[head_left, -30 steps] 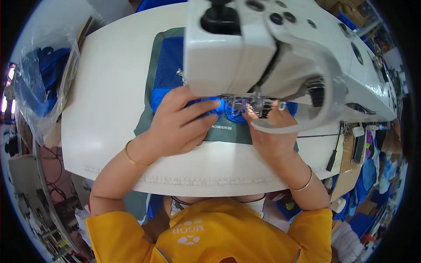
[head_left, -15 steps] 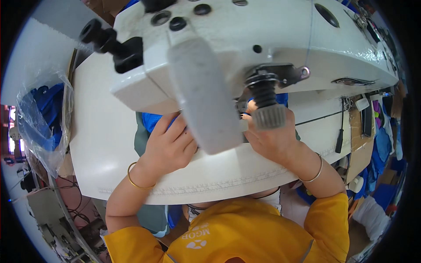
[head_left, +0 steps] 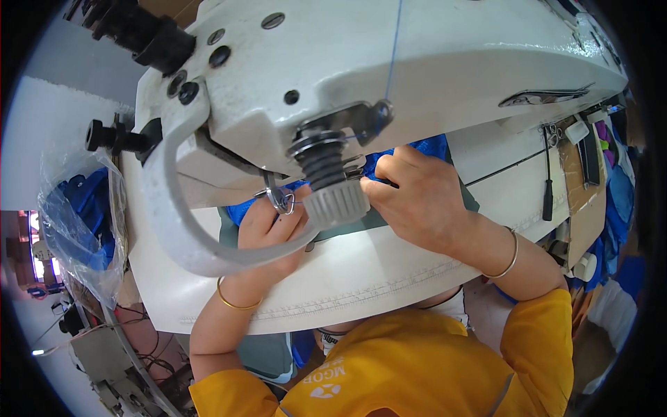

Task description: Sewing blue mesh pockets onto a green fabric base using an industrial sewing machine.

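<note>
A white sewing machine reaches across the upper part of the view, with a tension knob and a curved pale guard in front of my hands. Blue fabric lies under its head on top of grey-green fabric. My right hand has its fingers curled in a pinch at the blue fabric, right of the knob. On the left, my left hand rests at the fabric beside the presser area; the guard and a wire thread hook cover part of it, and its fingertips are hidden.
The white table has a printed ruler along its near edge. On the right lie a black-handled screwdriver, small scissors and cardboard. A clear plastic bag with blue cloth hangs at the left.
The view has shifted, so the machine head appears nearer and further left. My right hand has drawn into a tighter curl at the blue fabric. My left hand stays on the cloth.
</note>
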Demonstrator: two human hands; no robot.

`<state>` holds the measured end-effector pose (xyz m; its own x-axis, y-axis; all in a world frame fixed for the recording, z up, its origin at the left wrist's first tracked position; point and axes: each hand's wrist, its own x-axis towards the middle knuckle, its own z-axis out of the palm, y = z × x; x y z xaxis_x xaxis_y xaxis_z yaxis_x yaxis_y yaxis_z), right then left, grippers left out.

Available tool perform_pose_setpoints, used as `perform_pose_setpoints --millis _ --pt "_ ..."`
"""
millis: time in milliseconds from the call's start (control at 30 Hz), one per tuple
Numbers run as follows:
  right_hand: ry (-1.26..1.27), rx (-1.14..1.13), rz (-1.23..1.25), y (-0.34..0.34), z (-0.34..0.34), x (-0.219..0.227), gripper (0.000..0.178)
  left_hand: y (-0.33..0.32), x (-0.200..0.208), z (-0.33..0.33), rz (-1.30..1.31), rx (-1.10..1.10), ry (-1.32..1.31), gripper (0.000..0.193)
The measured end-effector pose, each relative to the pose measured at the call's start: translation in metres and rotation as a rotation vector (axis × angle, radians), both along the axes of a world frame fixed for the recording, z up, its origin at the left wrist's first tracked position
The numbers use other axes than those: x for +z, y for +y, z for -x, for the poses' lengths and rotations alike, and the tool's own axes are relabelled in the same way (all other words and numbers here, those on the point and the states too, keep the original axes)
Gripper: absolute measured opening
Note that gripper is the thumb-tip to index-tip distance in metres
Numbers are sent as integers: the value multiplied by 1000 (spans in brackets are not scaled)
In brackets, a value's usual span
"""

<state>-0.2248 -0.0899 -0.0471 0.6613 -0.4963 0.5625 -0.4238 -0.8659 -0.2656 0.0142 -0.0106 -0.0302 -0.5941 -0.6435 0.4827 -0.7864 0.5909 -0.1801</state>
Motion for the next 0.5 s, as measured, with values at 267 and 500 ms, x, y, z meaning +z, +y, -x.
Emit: perform_pose_setpoints --millis 267,500 --pt "14 -5 2 2 -2 2 26 5 -3 6 -107 44 84 25" --pt "58 -38 -10 2 -2 3 28 9 -2 5 -109 75 45 25"
